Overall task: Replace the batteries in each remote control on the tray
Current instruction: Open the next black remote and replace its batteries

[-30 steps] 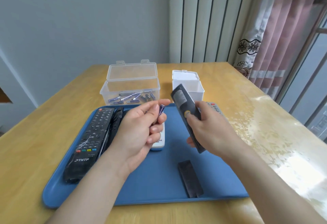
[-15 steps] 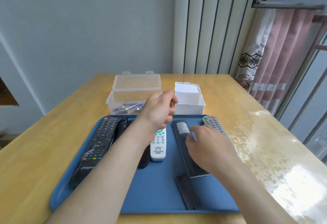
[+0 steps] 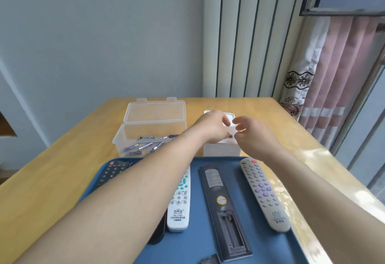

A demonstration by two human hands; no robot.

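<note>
Released since half a second ago, the black remote lies back-up at 6 o'clock on the tray, its battery bay empty. Both hands have reached the white box at 12 o'clock. The left hand is curled, and I cannot tell what it holds. The right hand is loosely bent and seemingly empty. Drop anything spent squarely inside, then take fresh batteries from the clear box at 11.

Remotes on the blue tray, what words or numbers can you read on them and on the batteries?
Nothing reads clearly.
White remote: logo and print lines near its bottom end, too blurred.
Black remote, back up: grey label and yellow sticker, print too small.
Grey remote: logo, blurred.
Batteries in the clear box: labels too small.
</note>
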